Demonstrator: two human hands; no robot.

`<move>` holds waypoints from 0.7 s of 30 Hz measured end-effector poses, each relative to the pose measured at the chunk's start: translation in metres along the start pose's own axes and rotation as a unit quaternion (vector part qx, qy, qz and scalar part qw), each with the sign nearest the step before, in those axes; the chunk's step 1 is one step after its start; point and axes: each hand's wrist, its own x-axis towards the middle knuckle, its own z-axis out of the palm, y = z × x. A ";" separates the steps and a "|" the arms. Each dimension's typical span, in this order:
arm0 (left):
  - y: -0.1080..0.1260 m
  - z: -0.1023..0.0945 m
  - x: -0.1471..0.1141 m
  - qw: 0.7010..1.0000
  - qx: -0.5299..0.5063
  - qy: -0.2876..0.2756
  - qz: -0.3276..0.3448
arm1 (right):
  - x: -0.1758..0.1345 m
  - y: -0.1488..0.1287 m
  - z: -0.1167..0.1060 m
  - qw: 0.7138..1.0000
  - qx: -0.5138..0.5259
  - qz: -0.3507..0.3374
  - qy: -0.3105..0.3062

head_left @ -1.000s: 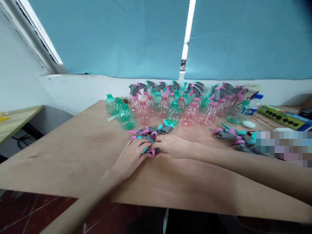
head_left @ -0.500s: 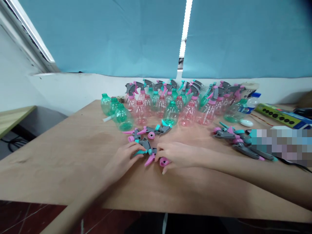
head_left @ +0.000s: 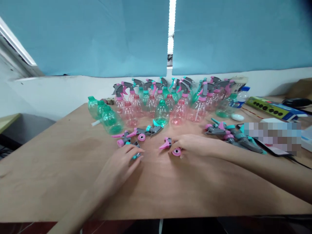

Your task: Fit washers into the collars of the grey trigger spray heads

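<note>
On the wooden table [head_left: 80,195] my left hand [head_left: 123,162] is closed around a grey and teal spray head [head_left: 136,156], mostly covered by the fingers. My right hand [head_left: 184,144] grips a grey and pink spray head [head_left: 168,143]; its pink collar [head_left: 176,151] shows under the fingers. Between the hands and the bottles lie loose spray heads: a pink and grey one [head_left: 122,139] beside my left hand, another pink-collared one [head_left: 141,137], and a teal and grey one [head_left: 154,130].
Several green bottles [head_left: 110,120] and pink bottles [head_left: 179,113] stand at the back, many with spray heads fitted. More loose spray heads [head_left: 216,130] lie at the right, near a phone-like device [head_left: 273,139], a white oval object [head_left: 237,117] and a green box [head_left: 265,109].
My hands have moved apart, each with a spray head: the teal one leftward, the pink one rightward. The camera view has also shifted slightly.
</note>
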 end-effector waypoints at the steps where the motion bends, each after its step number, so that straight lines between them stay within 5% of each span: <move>1: 0.009 0.001 0.006 1.000 -0.014 -0.022 0.009 | -0.004 0.002 -0.001 1.000 -0.006 0.011 0.010; 6: 0.046 0.029 0.033 0.988 -0.116 -0.101 0.027 | -0.023 0.009 -0.001 0.987 -0.007 0.040 0.154; 10: 0.063 0.064 0.053 0.974 -0.211 -0.082 -0.005 | -0.044 0.023 0.002 0.963 0.022 0.046 0.265; 21: 0.093 0.101 0.098 0.939 -0.343 -0.031 -0.023 | -0.068 0.041 0.040 0.922 0.125 0.039 0.364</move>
